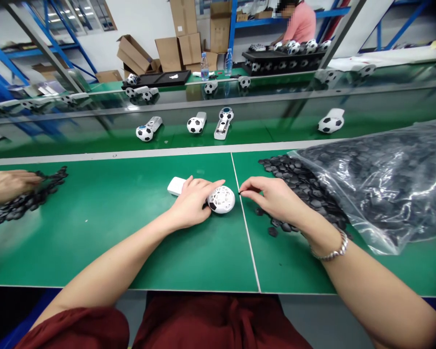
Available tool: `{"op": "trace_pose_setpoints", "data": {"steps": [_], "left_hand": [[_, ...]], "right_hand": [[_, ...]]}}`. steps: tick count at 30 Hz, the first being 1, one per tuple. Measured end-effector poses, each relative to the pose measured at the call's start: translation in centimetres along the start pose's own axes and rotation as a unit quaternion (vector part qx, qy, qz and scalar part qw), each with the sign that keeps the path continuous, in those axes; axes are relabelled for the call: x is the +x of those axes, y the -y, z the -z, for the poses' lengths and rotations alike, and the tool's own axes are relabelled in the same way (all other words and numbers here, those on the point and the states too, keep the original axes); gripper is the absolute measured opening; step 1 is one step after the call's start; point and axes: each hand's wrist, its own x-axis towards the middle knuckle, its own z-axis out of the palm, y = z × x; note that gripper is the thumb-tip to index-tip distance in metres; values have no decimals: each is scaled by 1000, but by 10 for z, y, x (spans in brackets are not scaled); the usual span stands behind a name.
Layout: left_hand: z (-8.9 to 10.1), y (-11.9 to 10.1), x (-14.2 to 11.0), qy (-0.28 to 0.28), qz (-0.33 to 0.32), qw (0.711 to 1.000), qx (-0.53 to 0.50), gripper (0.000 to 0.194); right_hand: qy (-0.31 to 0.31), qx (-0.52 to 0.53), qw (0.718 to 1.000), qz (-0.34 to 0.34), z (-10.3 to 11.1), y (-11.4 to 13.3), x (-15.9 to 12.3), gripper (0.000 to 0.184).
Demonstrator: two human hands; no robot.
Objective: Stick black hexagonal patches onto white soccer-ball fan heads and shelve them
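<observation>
A white hand-held fan with a football-shaped head (pixel 221 199) lies on the green bench (pixel 112 228), its handle pointing left. My left hand (pixel 192 201) rests on its handle, fingers curled over it. My right hand (pixel 272 196) sits just right of the fan's head and pinches a small black piece (pixel 241 191) between thumb and forefinger. A heap of loose black pieces (pixel 294 179) lies under and behind that hand.
A clear plastic bag (pixel 381 179) full of black pieces lies at right. Another person's hand (pixel 7 184) rests on a second black heap (pixel 25 196) at far left. Finished football fans (pixel 195 124) ride the conveyor behind. A person in pink works at the far bench.
</observation>
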Motion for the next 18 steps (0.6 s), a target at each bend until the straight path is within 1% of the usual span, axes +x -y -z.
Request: {"op": "trace_pose_setpoints", "data": {"steps": [2, 4, 7, 10, 12, 15, 16, 18], "left_hand": [[2, -1, 0, 6, -3, 1000, -16, 70], [2, -3, -1, 4, 5, 1000, -24, 73], [-1, -7, 0, -10, 27, 999, -26, 78], [-4, -9, 1, -32, 42, 998, -23, 76], [-6, -10, 1, -42, 47, 998, -22, 71], [-7, -10, 0, -50, 50, 997, -23, 64], [-6, -11, 0, -52, 51, 997, -24, 63], [-6, -11, 0, -55, 54, 997, -28, 61]], "right_hand": [[7, 86, 995, 58, -1, 4, -1, 8], [13, 118, 987, 104, -3, 7, -2, 7], [3, 111, 982, 153, -8, 9, -3, 11], [-8, 101, 976, 195, -14, 11, -3, 14], [-14, 106, 976, 191, -16, 11, -2, 12], [-29, 133, 980, 145, -20, 9, 0, 5], [-35, 142, 981, 129, -21, 8, 0, 8], [-42, 163, 981, 100, -23, 5, 1, 21]]}}
